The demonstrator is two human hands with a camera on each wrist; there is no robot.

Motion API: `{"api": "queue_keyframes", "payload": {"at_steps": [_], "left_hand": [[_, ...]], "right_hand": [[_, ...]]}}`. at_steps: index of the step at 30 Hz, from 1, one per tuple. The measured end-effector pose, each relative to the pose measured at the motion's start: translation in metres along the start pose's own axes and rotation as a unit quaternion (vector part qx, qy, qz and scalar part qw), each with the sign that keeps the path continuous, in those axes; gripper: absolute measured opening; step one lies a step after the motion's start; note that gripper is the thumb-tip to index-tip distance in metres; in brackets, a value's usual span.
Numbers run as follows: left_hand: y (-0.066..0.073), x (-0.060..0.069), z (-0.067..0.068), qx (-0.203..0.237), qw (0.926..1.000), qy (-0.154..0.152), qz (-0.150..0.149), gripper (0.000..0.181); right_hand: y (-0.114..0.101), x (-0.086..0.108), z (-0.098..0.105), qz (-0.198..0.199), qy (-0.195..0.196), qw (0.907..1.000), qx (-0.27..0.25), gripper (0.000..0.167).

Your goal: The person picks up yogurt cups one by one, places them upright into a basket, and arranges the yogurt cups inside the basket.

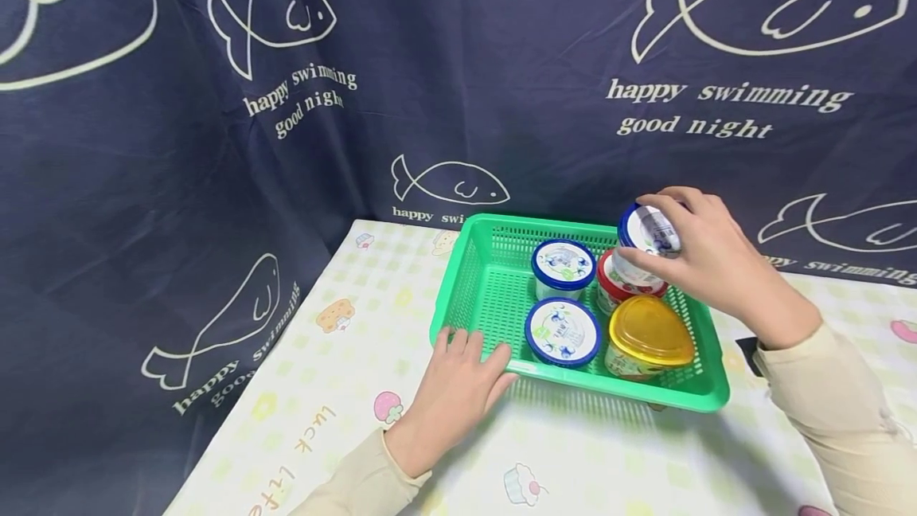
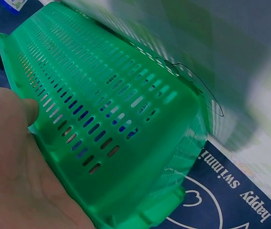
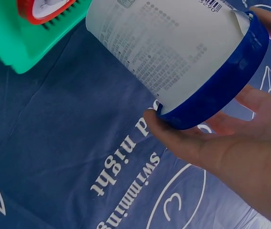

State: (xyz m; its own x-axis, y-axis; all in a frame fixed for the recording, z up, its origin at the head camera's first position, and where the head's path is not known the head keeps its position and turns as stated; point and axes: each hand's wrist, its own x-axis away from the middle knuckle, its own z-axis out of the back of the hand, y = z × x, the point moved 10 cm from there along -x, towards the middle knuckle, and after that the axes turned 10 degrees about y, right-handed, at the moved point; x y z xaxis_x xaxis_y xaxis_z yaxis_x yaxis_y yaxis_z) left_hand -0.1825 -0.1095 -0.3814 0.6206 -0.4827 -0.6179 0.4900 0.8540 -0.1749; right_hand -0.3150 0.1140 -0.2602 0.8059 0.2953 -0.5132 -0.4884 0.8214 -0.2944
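My right hand (image 1: 716, 257) grips a white tub with a blue lid (image 1: 649, 229) by its lid, tilted, above the back right of the green basket (image 1: 494, 381). In the right wrist view the fingers curl round the tub's blue rim (image 3: 221, 90). Below it in the basket is a red-lidded tub (image 1: 609, 281), partly hidden. Two blue-lidded tubs (image 1: 563, 261) (image 1: 563, 331) and a yellow-lidded tub (image 1: 650, 330) also stand there. My left hand (image 1: 451, 392) rests its fingers on the basket's front left rim; the left wrist view shows it against the basket's side (image 2: 140, 157).
A pale patterned cloth (image 1: 286, 388) covers the table under the basket. Dark blue curtains (image 1: 458, 62) with white fish drawings hang behind and at the left. A small dark object (image 1: 749, 355) lies by the right wrist.
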Motion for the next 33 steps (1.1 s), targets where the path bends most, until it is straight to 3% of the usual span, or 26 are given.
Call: {"api": "queue_keyframes", "payload": {"at_steps": [8,14,33], "left_hand": [[0.0,-0.001,0.002,-0.004,0.9999,0.016,-0.001,0.04],[0.001,-0.002,0.009,0.007,0.999,0.044,-0.001,0.037],[0.0,-0.004,0.011,0.001,0.9987,0.051,0.0,0.034]], "right_hand": [[-0.011,-0.007,-0.007,0.023,-0.002,0.9997,-0.009,0.07],[-0.02,-0.011,-0.01,0.039,-0.004,0.9992,-0.011,0.066],[-0.05,-0.026,-0.033,0.075,-0.038,0.9964,-0.01,0.069]]}}
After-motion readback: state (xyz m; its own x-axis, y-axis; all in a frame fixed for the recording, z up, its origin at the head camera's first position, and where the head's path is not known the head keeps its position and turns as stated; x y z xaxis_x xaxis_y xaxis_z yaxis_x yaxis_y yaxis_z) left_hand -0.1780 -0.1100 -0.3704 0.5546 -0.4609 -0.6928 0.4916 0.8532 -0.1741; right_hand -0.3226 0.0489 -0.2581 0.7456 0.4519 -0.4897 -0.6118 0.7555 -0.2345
